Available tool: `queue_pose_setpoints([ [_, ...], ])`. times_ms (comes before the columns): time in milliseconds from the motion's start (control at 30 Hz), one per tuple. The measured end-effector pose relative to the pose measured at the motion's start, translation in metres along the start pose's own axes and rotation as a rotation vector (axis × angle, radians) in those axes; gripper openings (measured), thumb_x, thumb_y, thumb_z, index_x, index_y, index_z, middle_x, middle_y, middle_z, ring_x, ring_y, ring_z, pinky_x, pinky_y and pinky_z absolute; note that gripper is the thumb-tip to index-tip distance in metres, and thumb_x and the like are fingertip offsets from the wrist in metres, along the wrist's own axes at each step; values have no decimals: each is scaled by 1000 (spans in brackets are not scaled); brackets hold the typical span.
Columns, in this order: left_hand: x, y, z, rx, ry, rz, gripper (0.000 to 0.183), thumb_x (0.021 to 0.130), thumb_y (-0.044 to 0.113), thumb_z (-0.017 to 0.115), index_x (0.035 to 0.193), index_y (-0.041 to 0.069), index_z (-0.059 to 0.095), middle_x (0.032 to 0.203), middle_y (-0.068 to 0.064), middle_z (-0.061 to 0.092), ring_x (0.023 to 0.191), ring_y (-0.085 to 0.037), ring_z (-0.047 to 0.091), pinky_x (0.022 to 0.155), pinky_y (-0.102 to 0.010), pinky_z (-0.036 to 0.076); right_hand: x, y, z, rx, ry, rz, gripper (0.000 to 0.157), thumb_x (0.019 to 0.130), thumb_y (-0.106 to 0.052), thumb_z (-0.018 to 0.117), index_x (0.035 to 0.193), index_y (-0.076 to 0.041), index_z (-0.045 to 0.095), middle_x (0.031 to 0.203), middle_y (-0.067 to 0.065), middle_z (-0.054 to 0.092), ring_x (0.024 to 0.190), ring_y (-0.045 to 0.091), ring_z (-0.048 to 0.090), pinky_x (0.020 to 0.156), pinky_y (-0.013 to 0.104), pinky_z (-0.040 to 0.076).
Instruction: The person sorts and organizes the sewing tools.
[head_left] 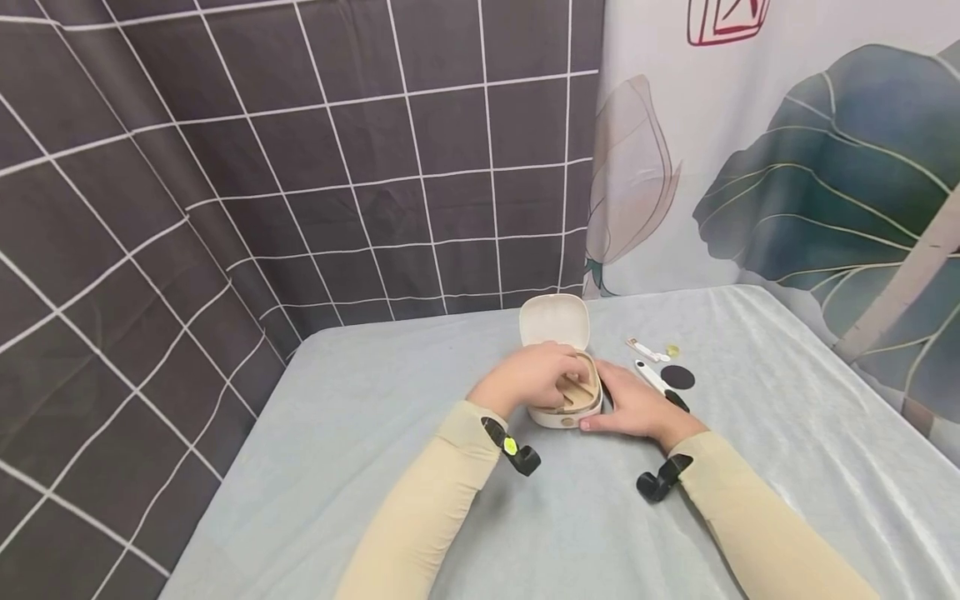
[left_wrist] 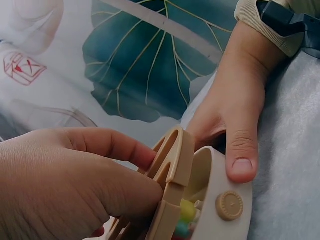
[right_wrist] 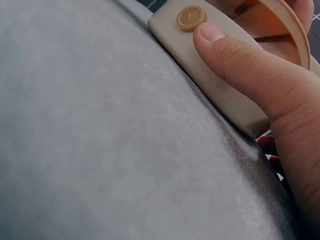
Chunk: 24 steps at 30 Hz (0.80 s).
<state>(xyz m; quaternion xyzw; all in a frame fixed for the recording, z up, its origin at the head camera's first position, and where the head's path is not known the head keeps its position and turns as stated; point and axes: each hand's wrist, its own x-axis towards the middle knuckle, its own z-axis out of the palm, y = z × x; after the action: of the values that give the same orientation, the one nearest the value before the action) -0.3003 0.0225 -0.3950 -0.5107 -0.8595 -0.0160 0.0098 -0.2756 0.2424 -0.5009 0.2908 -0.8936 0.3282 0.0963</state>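
Observation:
A white storage box (head_left: 546, 420) stands on the cloth-covered table with its lid (head_left: 555, 322) raised at the back. Between thumb and fingers, my left hand (head_left: 534, 373) pinches a tan tray insert (left_wrist: 181, 160), which is tilted up out of the box. Under the tray's edge, small yellow and teal pieces (left_wrist: 186, 212) show inside; the rest is hidden. My right hand (head_left: 637, 404) grips the box's right side, its thumb on the front wall beside a round tan button (left_wrist: 230, 205). Its other fingers are mostly hidden behind the box.
Right of the box lie a slim white tool (head_left: 649, 374) with a black end, a dark round disc (head_left: 678, 377), a small yellowish disc (head_left: 672, 351) and a small white-and-pink item (head_left: 642, 349). Hanging cloths, one a dark grid (head_left: 375, 167), stand behind the table.

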Motion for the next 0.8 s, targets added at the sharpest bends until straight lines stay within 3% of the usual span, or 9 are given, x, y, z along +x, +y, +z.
queue_pose_setpoints([
  [433, 9, 2, 11, -36, -63, -69, 37, 77, 15, 80, 111, 27, 73, 106, 11, 62, 95, -9, 54, 78, -21, 46, -1, -2, -1, -11, 1, 0, 101, 71, -56, 86, 148, -7, 44, 138, 9, 58, 127, 29, 55, 110, 51, 41],
  [633, 13, 3, 12, -39, -59, -61, 39, 76, 11, 79, 112, 26, 74, 107, 11, 64, 93, -8, 55, 79, -19, 45, -1, -2, -1, -22, 1, 6, 103, 71, -58, 86, 150, -7, 42, 139, 10, 58, 127, 30, 55, 110, 51, 41],
  [800, 15, 2, 15, -20, -86, -95, 37, 77, 12, 79, 110, 28, 73, 109, 13, 63, 94, -9, 55, 78, -20, 45, -1, -2, -1, -14, 2, 6, 102, 72, -56, 86, 150, -5, 43, 139, 11, 58, 127, 31, 54, 110, 52, 41],
])
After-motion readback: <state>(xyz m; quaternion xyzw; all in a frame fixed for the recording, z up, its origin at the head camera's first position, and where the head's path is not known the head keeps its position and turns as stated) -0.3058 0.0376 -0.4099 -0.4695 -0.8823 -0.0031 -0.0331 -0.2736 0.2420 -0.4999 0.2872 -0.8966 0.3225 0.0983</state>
